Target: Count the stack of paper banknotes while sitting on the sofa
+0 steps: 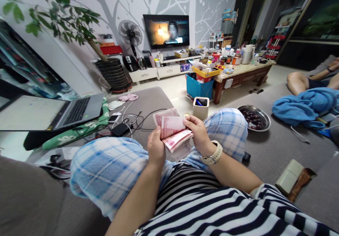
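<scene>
A sheaf of pink-red paper banknotes [171,126] sits in front of me, above my lap, fanned apart. My left hand [155,147] grips its lower edge, with the fingers curled around the notes. My right hand [197,131] pinches the notes from the right side, and a cream-strapped smartwatch [212,153] sits on that wrist. Blue-checked trousers [106,169] cover my knees, and a black-and-white striped shirt [201,200] covers my body. The lower part of the notes is partly hidden by my fingers.
On the grey sofa [148,103] to the left lie a laptop [76,112] and tangled cables. To the right are a steel plate of dark fruit [254,117] and a blue towel [302,107]. Another person's bare leg [298,82] lies beyond the towel.
</scene>
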The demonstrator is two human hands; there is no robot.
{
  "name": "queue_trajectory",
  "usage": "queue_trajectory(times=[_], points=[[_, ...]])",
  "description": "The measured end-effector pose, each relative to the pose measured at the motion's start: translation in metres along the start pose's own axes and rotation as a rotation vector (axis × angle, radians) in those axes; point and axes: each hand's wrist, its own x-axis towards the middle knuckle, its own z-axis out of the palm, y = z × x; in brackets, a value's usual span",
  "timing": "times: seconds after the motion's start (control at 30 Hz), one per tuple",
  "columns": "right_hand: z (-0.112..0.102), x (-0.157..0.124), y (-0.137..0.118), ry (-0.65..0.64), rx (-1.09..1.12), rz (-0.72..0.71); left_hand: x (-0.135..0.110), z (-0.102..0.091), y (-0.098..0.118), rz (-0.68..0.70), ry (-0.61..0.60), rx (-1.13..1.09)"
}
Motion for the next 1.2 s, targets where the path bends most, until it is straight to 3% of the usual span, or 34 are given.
queue_trajectory(times=[0.23,0.47,0.73,1.0,1.2], points=[[0.0,0.002,0.001,-0.001,-0.01,0.004,0.005,-0.002,-0.008,-0.007,0.009,-0.021],[-0.001,0.001,0.0,0.011,-0.035,-0.018,-0.003,0.0,0.007,-0.002,-0.095,-0.003],[0.001,0.0,-0.003,-0.033,-0.081,-0.028,-0.002,0.001,-0.001,-0.013,-0.045,-0.101],[0.0,0.0,-0.002,0.03,-0.048,-0.075,-0.004,0.0,0.001,-0.124,-0.282,-0.212],[0.0,-0.001,-0.003,-0.003,-0.068,-0.038,-0.009,0.001,0.007,-0.15,-0.27,-0.181]])
